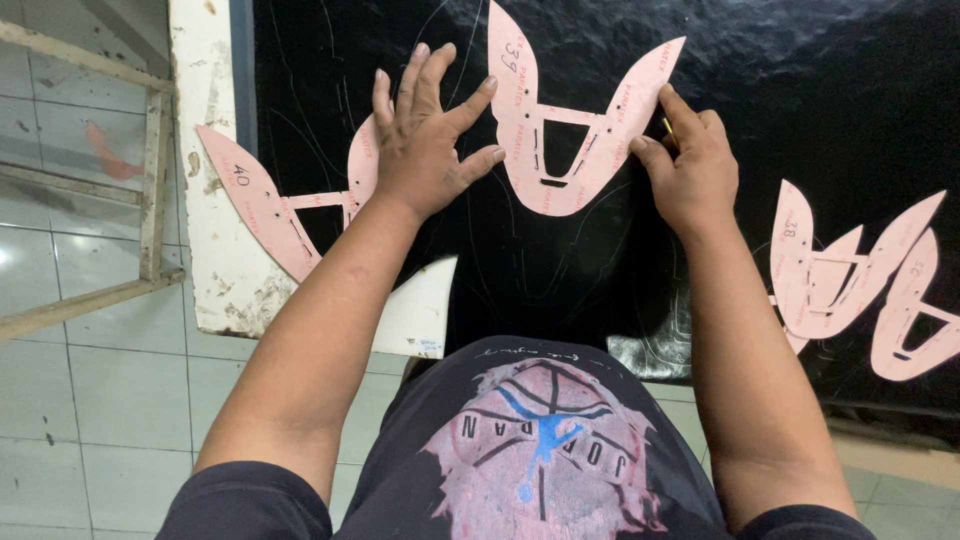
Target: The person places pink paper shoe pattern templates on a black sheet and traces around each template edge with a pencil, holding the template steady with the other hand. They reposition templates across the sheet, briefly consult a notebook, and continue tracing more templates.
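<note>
Grip, right hand: your right hand (690,172) pinches a thin yellow pen-like tool (667,128) between thumb and forefinger, fingers curled tight around it, at the right wing of the pink pattern template (560,180).
Grip, left hand: your left hand (425,150) holds nothing; it lies flat, fingers spread wide, palm down on the black sheet (800,90).
Head view, template position: the pink template lies flat on the black sheet between your two hands, its two pointed wings aimed away from you, its rounded base toward you.
Head view, contact: your left forefinger and thumb tips reach the template's left wing; your right fingertips rest on the edge of its right wing.
Head view, second template: another pink template (265,205) lies partly under your left wrist, reaching over the worn white table edge (215,150).
Head view, stack at right: several more pink templates (860,275) overlap on the black sheet, well apart from your right hand.
Head view, sheet surface: faint traced outlines show on the black sheet near you.
Head view, surroundings: a white curved piece (425,310) sits at the table's near edge; grey floor tiles (90,400) and a wooden frame (150,170) lie to the left.
</note>
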`<state>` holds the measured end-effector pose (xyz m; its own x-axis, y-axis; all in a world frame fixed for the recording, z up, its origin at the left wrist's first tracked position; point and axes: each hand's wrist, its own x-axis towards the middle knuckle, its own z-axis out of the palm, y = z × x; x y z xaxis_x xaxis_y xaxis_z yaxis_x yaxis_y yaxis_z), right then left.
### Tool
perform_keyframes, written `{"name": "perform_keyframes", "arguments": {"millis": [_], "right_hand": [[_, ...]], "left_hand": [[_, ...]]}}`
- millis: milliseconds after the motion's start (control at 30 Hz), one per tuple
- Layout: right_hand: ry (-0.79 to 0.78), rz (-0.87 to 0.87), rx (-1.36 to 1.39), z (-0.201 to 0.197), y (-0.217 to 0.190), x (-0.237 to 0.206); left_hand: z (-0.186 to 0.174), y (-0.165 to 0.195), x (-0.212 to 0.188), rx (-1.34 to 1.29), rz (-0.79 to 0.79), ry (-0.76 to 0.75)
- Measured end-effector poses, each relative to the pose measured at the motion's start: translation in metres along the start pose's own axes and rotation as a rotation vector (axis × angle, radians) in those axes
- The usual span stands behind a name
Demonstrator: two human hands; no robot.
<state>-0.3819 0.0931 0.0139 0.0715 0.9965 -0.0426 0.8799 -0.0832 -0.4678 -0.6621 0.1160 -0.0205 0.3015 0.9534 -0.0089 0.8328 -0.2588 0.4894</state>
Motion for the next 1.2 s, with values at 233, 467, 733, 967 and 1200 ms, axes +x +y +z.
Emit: {"name": "perform_keyframes", "arguments": {"millis": [233, 467, 733, 967, 1200], "right_hand": [[-0.035, 0.032, -0.041, 0.0, -0.001, 0.001], [-0.042, 0.032, -0.066, 0.001, 0.0, 0.002], [-0.031, -0.004, -0.02, 0.0, 0.003, 0.001], [-0.03, 0.002, -0.052, -0.001, -0.001, 0.001], [-0.048, 0.036, -0.011, 0.0, -0.001, 0.0]], "left_hand": [[0.001, -0.001, 0.0, -0.013, 0.02, 0.016], [0.0, 0.0, -0.002, -0.021, 0.007, 0.015], [0.001, -0.001, -0.001, 0.001, 0.016, -0.022], [0.002, 0.001, -0.001, 0.01, -0.001, -0.032], [0.022, 0.039, -0.008, 0.274, 0.058, -0.218]]}}
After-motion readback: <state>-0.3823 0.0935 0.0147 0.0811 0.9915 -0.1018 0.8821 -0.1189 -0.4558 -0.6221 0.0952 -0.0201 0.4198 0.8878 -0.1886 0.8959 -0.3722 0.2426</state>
